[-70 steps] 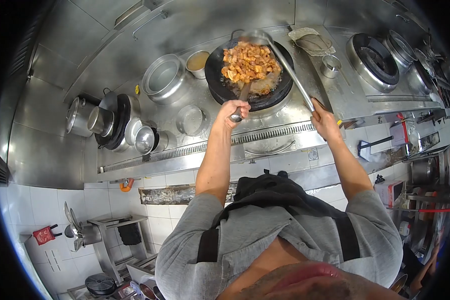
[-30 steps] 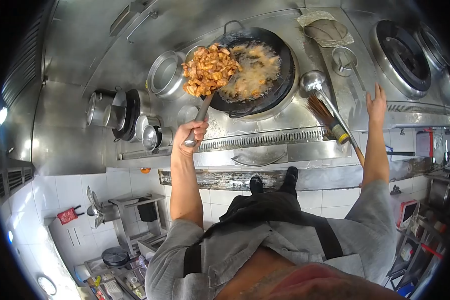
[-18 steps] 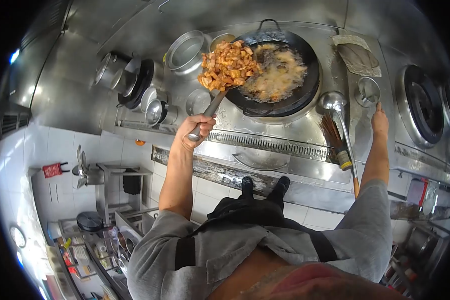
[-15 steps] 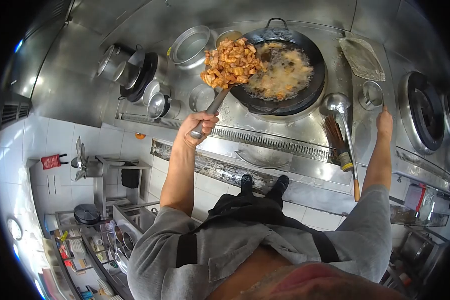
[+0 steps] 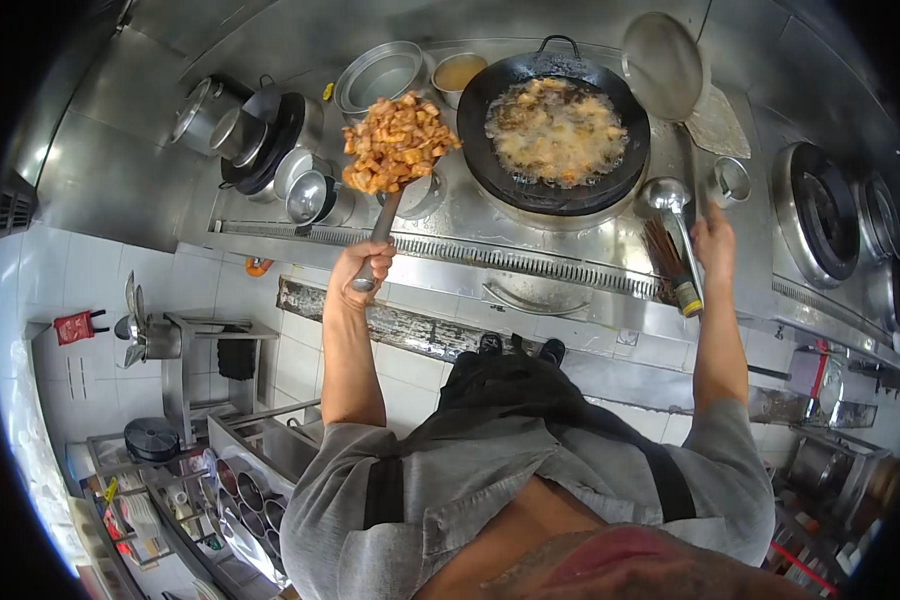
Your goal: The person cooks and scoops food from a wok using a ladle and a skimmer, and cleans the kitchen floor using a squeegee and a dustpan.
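Raising a round metal skimmer (image 5: 662, 66) in our right hand (image 5: 714, 246), our left hand (image 5: 362, 268) gripping a grey-handled scoop (image 5: 384, 217), we swung its browned chunks (image 5: 398, 143) left of the black metal wok (image 5: 474, 118), seemingly freeing space above the foaming oil (image 5: 557, 142).

Heaped chunks (image 5: 398, 145) hide most of the scoop (image 5: 386, 218), froth (image 5: 558, 140) the bottom of the wok (image 5: 478, 125).

Commercial kitchen: steel range (image 5: 610, 240), wok (image 5: 474, 128) of bubbling oil (image 5: 558, 135), pots (image 5: 202, 116).

Steel counter (image 5: 570, 245), black wok (image 5: 480, 150) at centre, ladle (image 5: 663, 195) and bristle brush (image 5: 668, 262) right, metal basin (image 5: 341, 92) left, far side
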Action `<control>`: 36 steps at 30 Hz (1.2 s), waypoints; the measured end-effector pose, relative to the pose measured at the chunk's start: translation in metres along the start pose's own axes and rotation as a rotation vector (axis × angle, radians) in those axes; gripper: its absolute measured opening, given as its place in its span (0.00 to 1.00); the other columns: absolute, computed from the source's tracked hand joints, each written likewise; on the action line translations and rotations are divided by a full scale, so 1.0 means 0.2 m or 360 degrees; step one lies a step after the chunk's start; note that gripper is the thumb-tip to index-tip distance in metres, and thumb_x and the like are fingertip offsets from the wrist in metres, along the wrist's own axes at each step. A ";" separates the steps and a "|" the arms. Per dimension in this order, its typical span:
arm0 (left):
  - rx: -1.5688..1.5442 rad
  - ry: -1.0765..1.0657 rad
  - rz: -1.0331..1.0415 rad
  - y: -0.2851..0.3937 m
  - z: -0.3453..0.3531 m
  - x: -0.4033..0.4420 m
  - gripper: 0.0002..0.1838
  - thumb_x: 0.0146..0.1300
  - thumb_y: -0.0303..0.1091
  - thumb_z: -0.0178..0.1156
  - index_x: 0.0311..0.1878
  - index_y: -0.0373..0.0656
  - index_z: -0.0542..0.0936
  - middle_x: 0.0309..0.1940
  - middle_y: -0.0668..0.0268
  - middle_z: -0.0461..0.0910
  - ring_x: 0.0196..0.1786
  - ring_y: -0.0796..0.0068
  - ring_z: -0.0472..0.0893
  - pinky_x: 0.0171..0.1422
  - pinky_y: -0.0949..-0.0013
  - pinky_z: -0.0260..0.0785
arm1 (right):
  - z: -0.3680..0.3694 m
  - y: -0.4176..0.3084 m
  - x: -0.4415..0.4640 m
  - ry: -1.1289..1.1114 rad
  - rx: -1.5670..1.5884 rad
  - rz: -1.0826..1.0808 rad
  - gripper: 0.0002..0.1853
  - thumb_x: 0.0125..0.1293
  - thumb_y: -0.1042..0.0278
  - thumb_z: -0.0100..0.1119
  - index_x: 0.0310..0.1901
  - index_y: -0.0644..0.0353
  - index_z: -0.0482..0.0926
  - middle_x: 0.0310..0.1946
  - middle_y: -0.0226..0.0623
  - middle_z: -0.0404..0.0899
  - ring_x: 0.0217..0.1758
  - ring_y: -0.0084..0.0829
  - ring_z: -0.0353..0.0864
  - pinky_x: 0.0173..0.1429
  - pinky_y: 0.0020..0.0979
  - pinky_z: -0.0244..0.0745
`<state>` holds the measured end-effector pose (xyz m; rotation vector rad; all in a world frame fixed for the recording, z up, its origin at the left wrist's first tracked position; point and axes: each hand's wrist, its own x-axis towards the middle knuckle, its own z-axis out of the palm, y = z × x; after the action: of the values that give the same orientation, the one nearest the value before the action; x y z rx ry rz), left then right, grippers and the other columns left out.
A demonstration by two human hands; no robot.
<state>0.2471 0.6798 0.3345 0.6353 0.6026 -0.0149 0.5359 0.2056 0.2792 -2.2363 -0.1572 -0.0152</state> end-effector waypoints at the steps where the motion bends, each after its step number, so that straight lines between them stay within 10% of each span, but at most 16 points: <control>1: 0.0005 0.0040 0.0016 0.01 -0.04 -0.02 0.09 0.58 0.20 0.49 0.41 0.28 0.65 0.23 0.66 0.64 0.20 0.84 0.65 0.17 0.84 0.60 | 0.08 0.05 0.03 0.0012 -0.0014 0.0016 0.21 0.62 0.72 0.47 0.58 0.56 0.68 0.19 0.37 0.75 0.14 0.27 0.71 0.20 0.32 0.67; 4: 0.0054 0.0091 0.0045 0.01 -0.10 -0.02 0.08 0.56 0.20 0.50 0.39 0.30 0.66 0.23 0.64 0.66 0.20 0.83 0.66 0.18 0.83 0.60 | 0.23 0.17 0.11 0.0309 -0.0659 -0.0845 0.22 0.63 0.74 0.46 0.61 0.59 0.65 0.17 0.33 0.72 0.10 0.25 0.67 0.13 0.30 0.60; 7: 0.0094 0.0107 0.0054 0.01 -0.19 -0.02 0.07 0.55 0.20 0.50 0.38 0.31 0.66 0.24 0.63 0.68 0.19 0.83 0.66 0.18 0.82 0.59 | 0.27 -0.12 -0.05 -0.0516 0.0065 0.0206 0.24 0.62 0.72 0.48 0.61 0.62 0.64 0.16 0.33 0.69 0.09 0.24 0.66 0.11 0.27 0.59; 11: 0.0109 0.0076 0.0048 0.03 -0.30 0.00 0.06 0.55 0.21 0.50 0.36 0.32 0.66 0.23 0.64 0.68 0.19 0.83 0.66 0.19 0.82 0.60 | 0.34 -0.33 -0.27 -0.0725 0.0636 0.0517 0.18 0.57 0.75 0.51 0.49 0.73 0.71 0.13 0.31 0.68 0.09 0.24 0.65 0.12 0.26 0.58; 17: 0.0057 -0.0025 -0.0004 0.06 -0.34 0.02 0.06 0.56 0.21 0.51 0.35 0.32 0.66 0.22 0.64 0.68 0.19 0.83 0.66 0.20 0.82 0.62 | 0.83 -0.47 -0.21 -0.0778 0.1265 0.0631 0.04 0.58 0.74 0.52 0.27 0.64 0.71 0.15 0.33 0.70 0.10 0.23 0.64 0.11 0.25 0.53; 36: 0.0386 -0.0185 -0.0106 0.19 0.16 0.25 0.04 0.57 0.19 0.48 0.33 0.29 0.64 0.23 0.61 0.68 0.19 0.82 0.68 0.16 0.84 0.61 | 0.50 -0.51 -0.39 -0.0511 0.1388 0.0327 0.15 0.58 0.75 0.52 0.48 0.68 0.72 0.15 0.29 0.69 0.08 0.19 0.61 0.10 0.21 0.50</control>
<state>0.3122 0.7001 0.3499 0.8433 0.5133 -0.1883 0.4417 0.3380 0.2912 -1.3593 -0.0808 0.4427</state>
